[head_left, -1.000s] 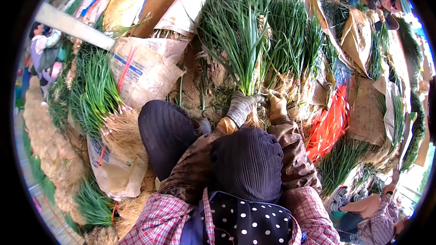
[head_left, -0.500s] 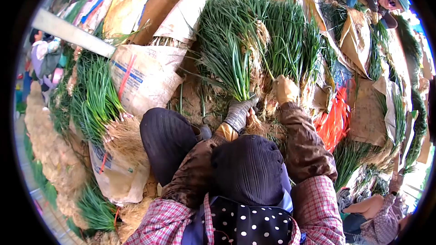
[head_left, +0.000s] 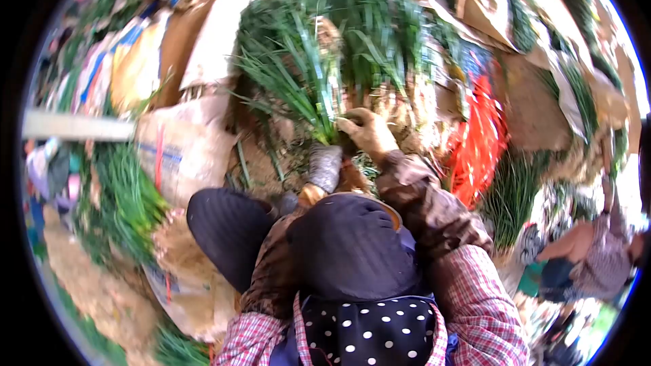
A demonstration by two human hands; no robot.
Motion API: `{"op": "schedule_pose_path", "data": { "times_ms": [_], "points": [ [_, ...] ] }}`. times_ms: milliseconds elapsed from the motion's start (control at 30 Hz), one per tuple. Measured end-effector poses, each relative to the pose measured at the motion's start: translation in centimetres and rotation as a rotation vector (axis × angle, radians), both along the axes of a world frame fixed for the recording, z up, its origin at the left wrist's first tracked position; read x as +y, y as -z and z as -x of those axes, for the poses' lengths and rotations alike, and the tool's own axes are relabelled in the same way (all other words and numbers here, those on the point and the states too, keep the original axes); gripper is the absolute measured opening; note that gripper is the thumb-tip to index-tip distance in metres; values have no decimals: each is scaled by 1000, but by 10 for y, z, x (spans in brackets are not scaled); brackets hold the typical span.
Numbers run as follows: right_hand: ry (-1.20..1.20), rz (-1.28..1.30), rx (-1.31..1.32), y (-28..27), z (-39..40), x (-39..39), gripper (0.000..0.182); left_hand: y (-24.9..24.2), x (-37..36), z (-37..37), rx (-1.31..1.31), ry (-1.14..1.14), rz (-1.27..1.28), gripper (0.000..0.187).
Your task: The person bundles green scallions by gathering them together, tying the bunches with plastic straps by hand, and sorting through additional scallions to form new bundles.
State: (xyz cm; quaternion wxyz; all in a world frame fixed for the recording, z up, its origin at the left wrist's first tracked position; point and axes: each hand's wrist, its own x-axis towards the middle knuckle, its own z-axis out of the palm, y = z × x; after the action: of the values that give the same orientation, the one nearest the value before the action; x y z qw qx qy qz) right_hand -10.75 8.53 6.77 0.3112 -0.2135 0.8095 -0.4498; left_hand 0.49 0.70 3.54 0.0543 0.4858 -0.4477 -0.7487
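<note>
My left hand [head_left: 325,166], in a grey wrapped glove, is closed around the lower stems of a bunch of green onions [head_left: 324,112]. The leaves of this bunch fan up and to the left. Close to its right side is my right hand [head_left: 369,134], in a pale yellowish glove, with fingers curled in toward the stems. Blur hides what those fingers hold. Beyond both hands lies a large pile of green onions [head_left: 376,34], with its pale root ends toward me.
Red plastic strips [head_left: 480,146] lie to the right of the pile. On the left are a printed sack [head_left: 183,152] and a tied bundle of green onions [head_left: 129,196] with long roots. A person [head_left: 600,257] is at the lower right.
My right hand has moved left, from the root ends of the pile to beside the held bunch. The left hand keeps its grip. The whole view has turned and shifted.
</note>
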Motion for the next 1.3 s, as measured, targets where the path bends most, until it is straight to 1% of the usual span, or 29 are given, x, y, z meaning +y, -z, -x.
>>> {"op": "schedule_pose_path", "data": {
  "times_ms": [33, 67, 100, 200, 233, 300, 367, 433, 467, 500, 633, 667, 700, 733, 767, 800, 833, 867, 900, 933, 967, 1033, 1100, 1133, 1167, 1200, 1233, 1267, 1300],
  "points": [
    [93, 61, -19, 18, 2, -1, 33, 0, -3, 1, -28, 30, 24, 12],
    [126, 122, -32, 25, 5, -6, 30, 2, -3, 6, -59, 68, 42, 13],
    [164, 125, -22, 28, 0, -6, 28, 2, -3, 9, -97, 98, 56, 14],
    [308, 156, -234, 35, -6, 14, 26, 2, 0, 18, -185, 170, 95, 18],
    [344, 210, -211, 61, -7, 21, 25, 4, 2, 21, -208, 195, 99, 19],
    [287, 87, -188, 64, -14, 33, 24, 5, 4, 21, -212, 223, 105, 21],
    [235, -38, -96, 56, -19, 51, 19, 7, 6, 21, -227, 255, 108, 22],
    [285, -124, -44, 58, -17, 65, 16, -3, 24, 24, 55, 64, -1, 15],
    [280, -136, 230, 83, -16, 74, 13, 3, 21, 25, 85, 130, 76, 18],
    [260, -264, 326, 85, -13, 81, 12, -2, 19, 27, 115, 198, 151, 20],
    [-48, -309, 352, 81, -3, 108, 18, 2, 21, 31, 162, 206, 75, 18],
    [-47, -472, 385, 95, 12, 105, 29, 9, 20, 32, 179, 229, 39, 19],
    [93, -342, 573, 82, 21, 102, 35, 8, 20, 32, 138, 245, 1, 20],
    [161, -493, 530, 76, 42, 88, 38, 10, 21, 29, 175, 203, -66, 21],
    [222, -418, 778, 69, 58, 80, 36, 13, 23, 27, 213, 163, -131, 23],
    [214, -476, 766, 59, 77, 71, 37, 31, 24, 26, 278, 112, -218, 25],
    [205, -536, 797, 41, 88, 61, 29, 29, 25, 25, 200, 97, -276, 23],
    [191, -505, 714, 54, 106, 59, 23, 26, 25, 25, 168, 87, -308, 23],
    [175, -472, 634, 47, 114, 53, 20, 18, 24, 27, 140, 76, -340, 22],
    [160, -464, 668, 40, 115, 51, 20, 25, 23, 28, 169, 66, -345, 23],
    [129, -485, 774, 35, 113, 50, 18, 30, 21, 27, 293, 77, -303, 23],
    [72, -509, 581, 27, 95, 53, 12, 7, 21, 32, 257, -43, -367, 23],
    [54, -235, 668, 97, 68, 88, 8, 6, 18, 31, 277, -61, -343, 23],
    [-5, -200, 653, 96, 41, 107, 12, 5, 17, 30, 291, -68, -331, 23],
    [-111, -349, 686, 60, 15, 122, 14, 7, 17, 30, 305, -67, -314, 23],
    [-287, -563, 649, 66, -2, 145, 16, 9, 15, 29, 315, -70, -301, 23],
    [-356, -632, 700, 76, -25, 172, 18, 10, 13, 28, 327, -72, -290, 23],
    [-497, -711, 716, 108, -45, 209, 18, 11, 12, 28, 333, -77, -282, 22],
    [-624, -770, 613, 132, -64, 246, 18, 11, 10, 28, 338, -81, -276, 22]
  ]
}}
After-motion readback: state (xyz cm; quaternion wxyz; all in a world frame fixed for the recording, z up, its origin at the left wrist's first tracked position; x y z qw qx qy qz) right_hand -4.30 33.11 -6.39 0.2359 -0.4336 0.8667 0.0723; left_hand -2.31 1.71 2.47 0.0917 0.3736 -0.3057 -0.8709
